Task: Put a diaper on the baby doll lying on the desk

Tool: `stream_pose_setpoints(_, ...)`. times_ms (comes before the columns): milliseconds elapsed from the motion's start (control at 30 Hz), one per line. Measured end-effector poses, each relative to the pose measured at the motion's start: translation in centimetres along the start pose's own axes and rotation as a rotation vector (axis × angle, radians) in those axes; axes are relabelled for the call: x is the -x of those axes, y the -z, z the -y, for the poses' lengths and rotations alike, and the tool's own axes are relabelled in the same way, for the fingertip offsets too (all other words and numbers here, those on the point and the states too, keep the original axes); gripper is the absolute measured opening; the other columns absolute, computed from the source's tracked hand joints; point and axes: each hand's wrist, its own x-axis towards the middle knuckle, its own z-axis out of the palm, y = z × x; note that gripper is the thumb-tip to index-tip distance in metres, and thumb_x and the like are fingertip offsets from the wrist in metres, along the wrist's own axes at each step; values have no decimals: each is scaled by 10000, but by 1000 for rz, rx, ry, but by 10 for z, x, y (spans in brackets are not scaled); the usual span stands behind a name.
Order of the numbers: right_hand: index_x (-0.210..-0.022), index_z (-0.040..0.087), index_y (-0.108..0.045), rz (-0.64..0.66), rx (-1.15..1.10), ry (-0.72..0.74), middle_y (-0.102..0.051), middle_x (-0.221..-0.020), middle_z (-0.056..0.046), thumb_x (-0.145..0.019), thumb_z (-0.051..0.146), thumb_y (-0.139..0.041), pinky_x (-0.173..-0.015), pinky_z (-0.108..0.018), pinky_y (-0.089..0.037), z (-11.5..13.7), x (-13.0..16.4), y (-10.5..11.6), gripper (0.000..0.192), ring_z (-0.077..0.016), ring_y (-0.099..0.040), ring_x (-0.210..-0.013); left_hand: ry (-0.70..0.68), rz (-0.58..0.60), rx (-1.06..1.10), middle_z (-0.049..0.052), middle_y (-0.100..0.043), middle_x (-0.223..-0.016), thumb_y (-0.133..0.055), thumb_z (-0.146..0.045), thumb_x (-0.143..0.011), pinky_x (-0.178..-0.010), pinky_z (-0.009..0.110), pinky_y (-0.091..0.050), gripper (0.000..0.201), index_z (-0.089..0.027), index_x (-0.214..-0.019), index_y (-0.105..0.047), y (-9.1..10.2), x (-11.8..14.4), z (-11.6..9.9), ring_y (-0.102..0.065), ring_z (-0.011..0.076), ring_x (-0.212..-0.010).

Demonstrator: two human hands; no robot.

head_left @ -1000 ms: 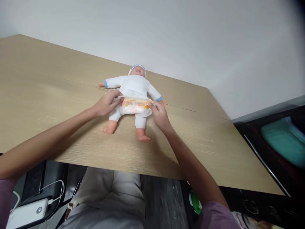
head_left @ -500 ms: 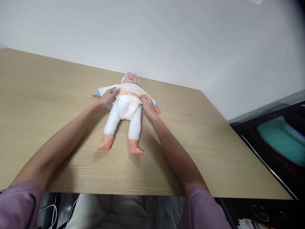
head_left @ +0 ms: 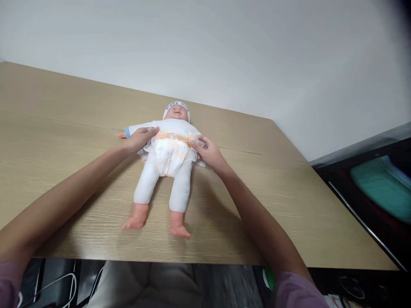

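Observation:
A baby doll in white clothes and a white cap lies on its back on the wooden table, feet toward me. It wears a white diaper with an orange printed band at the waist. My left hand rests on the diaper's left side at the doll's waist, fingers pinched on its edge. My right hand grips the diaper's right side tab at the doll's other hip.
A white wall stands behind the table. A dark cabinet with a teal object stands at the right. Below the table's front edge are my lap, white cables at the left and a green object.
The doll has been drawn toward me, its legs now stretched out straight. Both hands stayed at the diaper's waist and moved along with it.

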Motion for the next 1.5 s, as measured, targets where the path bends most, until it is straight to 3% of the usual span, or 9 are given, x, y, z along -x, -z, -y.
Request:
stream_pose_setpoints(133, -1226, 254, -737, -162, 95, 63, -797, -1039, -58, -870, 706, -863, -762, -357, -631, -12, 21, 25, 588, -206, -717, -818, -76, -94, -221, 29, -689, -851, -810, -522, -971, -668, 309, -477, 307, -242, -975, -684, 7, -1, -19, -609, 188, -735)
stream_pose_setpoints(267, -1215, 227, -733, -177, 342, 131, -789, -1026, -71, -979, 628, -752, -758, -380, -603, -29, 51, 34, 466, -198, -666, -742, -430, -254, -510, 101, -766, -1325, -678, -343, -1036, -990, 409, -571, 220, -227, -1222, -693, -9, 2, -46, -701, 247, -1099)
stream_pose_setpoints(433, -1048, 241, -720, -117, 675, 151, -758, -966, -70, -1013, 551, -751, -901, -412, -554, -29, 64, 30, 313, -264, -702, -910, -756, -21, -838, 127, -775, -1277, -622, -446, -1091, -1162, 530, -508, 273, -213, -1175, -737, -70, 14, -66, -672, 347, -1276)
stream_pose_setpoints(567, -942, 259, -645, -147, 738, -48, -700, -841, -20, -963, 561, -815, -820, -372, -496, -24, 59, 28, 347, -253, -667, -843, -687, 68, -1087, 171, -758, -1377, -717, -572, -1034, -1170, 605, -479, 426, -191, -1212, -782, -100, 18, -58, -618, 438, -1378)
stream_pose_setpoints(733, -779, 271, -551, -133, 679, -199, -630, -729, 12, -922, 565, -816, -743, -343, -416, -22, 60, 30, 421, -220, -593, -748, -643, 26, -1133, 132, -741, -1485, -817, -609, -940, -1212, 617, -444, 531, -227, -1308, -805, -101, 16, -46, -560, 455, -1452)
stream_pose_setpoints(867, -746, 269, -553, -81, 344, -111, -530, -698, 29, -940, 641, -670, -702, -331, -389, -15, 57, 34, 436, -195, -508, -713, -633, 6, -1150, 128, -735, -1513, -830, -626, -916, -1203, 613, -453, 579, -228, -1336, -810, -102, 17, -45, -551, 458, -1458)
stream_pose_setpoints(1067, -747, 276, -512, -40, 5, -43, -454, -712, 55, -858, 711, -716, -672, -320, -367, 5, 27, 22, 493, -156, -406, -668, -624, 9, -1176, 124, -719, -1536, -846, -600, -884, -1223, 616, -441, 602, -239, -1362, -792, -105, 19, -45, -550, 456, -1461)
stream_pose_setpoints(1333, -867, 277, -563, -77, 185, 83, -631, -800, 14, -992, 667, -642, -760, -346, -502, 21, -4, -31, 417, -196, -587, -766, -567, -9, -1130, 185, -690, -1571, -816, -484, -859, -1230, 613, -435, 786, -178, -1556, -622, -102, 18, -44, -538, 462, -1486)
stream_pose_setpoints(1500, -1280, 271, -680, -106, 340, 244, -758, -1310, -113, -1103, 629, -569, -1018, -417, -620, 24, 31, -25, 415, -268, -716, -1170, -570, 40, -1011, 185, -664, -1636, -840, -499, -823, -1255, 637, -404, 946, -175, -1645, -503, -98, 13, -39, -480, 479, -1544)
